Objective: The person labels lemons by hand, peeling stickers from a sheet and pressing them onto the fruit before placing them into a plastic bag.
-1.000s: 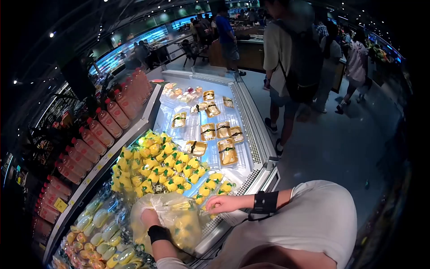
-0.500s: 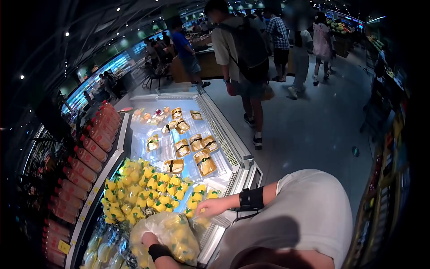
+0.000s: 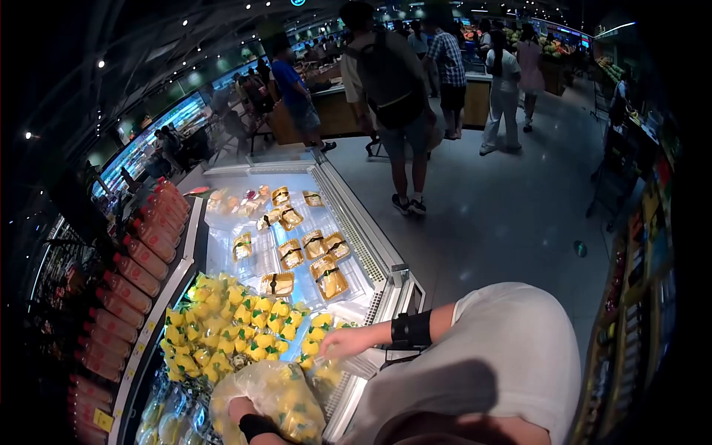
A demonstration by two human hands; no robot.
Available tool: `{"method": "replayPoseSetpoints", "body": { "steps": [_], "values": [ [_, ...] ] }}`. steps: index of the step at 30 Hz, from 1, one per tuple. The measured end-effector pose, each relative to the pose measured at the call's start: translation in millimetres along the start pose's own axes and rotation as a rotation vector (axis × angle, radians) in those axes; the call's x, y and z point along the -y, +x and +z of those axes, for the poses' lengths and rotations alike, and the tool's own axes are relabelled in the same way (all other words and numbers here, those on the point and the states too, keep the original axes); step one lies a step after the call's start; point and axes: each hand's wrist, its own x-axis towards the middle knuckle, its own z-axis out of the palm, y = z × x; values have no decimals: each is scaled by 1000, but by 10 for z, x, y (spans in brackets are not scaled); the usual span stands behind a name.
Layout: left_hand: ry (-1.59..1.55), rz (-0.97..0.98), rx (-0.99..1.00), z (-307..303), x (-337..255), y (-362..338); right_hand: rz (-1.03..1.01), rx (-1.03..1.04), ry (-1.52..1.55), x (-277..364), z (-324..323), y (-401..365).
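- My left hand (image 3: 241, 408) is at the big translucent plastic bag (image 3: 288, 393), its fingers lost in the cloudy film—I cannot tell how far they are open or what they grip.
- My right hand (image 3: 347, 343) is palm down with the fingers loosely bent, near the bag's upper right side; I cannot tell whether the fingertips pinch anything.
- The bag sits between my hands, bulging to the right of my left one, with yellow shapes showing through it.
- Just beyond my left hand is a heap of small yellow pieces with green tops (image 3: 236, 320), reaching across to my right fingertips.
- Farther past my right hand, brown trays with black bands (image 3: 328, 277) lie in the pale display case (image 3: 354, 236).
- Well off to the left of both hands—pink bottles with red caps (image 3: 133, 274) stand in a row.
- A black strap (image 3: 410, 328) wraps my right wrist.
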Motion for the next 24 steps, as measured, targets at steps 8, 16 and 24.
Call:
{"method": "replayPoseSetpoints", "body": {
  "steps": [8, 16, 24],
  "values": [
    [-225, -45, -67, -1014, 347, -1024, 124, -38, 78, -161, -178, -6],
    [-181, -166, -307, -1931, 315, -1693, 33, -38, 57, -141, -265, 134],
    [-894, -281, -685, -1514, 412, -2072, 100, -72, 163, -96, -339, 230]
  ]
}}
